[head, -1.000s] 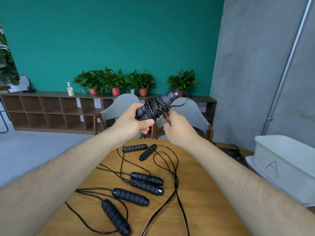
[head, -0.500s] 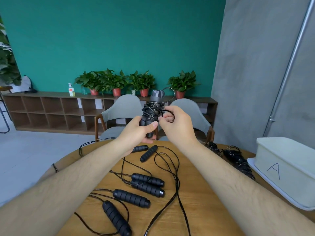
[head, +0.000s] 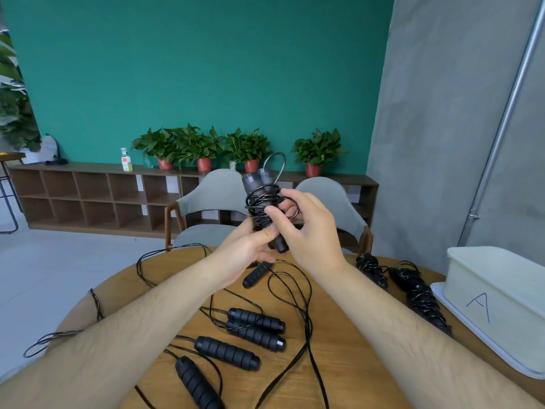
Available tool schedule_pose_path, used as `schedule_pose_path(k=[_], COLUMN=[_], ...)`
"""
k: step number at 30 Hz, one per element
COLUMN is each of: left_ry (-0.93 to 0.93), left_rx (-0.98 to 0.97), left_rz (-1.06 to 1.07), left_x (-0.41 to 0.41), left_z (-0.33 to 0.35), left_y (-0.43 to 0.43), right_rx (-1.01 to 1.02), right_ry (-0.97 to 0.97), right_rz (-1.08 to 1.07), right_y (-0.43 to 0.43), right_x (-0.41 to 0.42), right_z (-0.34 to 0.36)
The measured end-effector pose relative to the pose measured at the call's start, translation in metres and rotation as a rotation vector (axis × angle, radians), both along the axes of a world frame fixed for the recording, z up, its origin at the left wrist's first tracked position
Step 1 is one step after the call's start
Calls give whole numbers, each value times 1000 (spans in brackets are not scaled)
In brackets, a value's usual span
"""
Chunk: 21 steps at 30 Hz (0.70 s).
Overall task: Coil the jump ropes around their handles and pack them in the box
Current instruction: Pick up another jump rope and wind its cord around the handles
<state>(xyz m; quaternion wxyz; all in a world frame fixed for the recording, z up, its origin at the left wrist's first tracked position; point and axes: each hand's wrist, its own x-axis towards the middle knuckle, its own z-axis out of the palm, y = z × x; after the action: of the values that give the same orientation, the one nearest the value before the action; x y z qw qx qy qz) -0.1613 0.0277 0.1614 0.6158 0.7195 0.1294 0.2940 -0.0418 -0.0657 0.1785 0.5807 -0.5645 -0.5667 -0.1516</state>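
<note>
Handle pair held upright above far edge of round table. Cord wound round its middle. Lower end gripped by left hand, fingers curled round it. Cord loop pinched by right hand at wound section. Loose handles with uncoiled cord spread on table. Two coiled ropes laid just beside white box marked "A", at right.

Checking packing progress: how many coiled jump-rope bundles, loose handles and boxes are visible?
Held coiled bundle: 1
Coiled bundles on the table: 2
Loose handles in plain view: 5
White box: 1
Total: 9
</note>
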Motion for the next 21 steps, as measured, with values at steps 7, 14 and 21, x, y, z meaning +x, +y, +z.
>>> schedule_pose_path(k=[7, 14, 21], left_ry=[45, 117, 196], left_rx=[-10, 32, 274], left_rz=[23, -92, 36], left_x=[9, 2, 3], left_z=[-3, 2, 7], left_y=[6, 0, 2], right_rx=[15, -122, -66], right_ry=[-119, 10, -50], right_rz=[-6, 146, 67], right_y=[-3, -11, -8], right_x=[-1, 4, 2], right_z=[-1, 6, 4])
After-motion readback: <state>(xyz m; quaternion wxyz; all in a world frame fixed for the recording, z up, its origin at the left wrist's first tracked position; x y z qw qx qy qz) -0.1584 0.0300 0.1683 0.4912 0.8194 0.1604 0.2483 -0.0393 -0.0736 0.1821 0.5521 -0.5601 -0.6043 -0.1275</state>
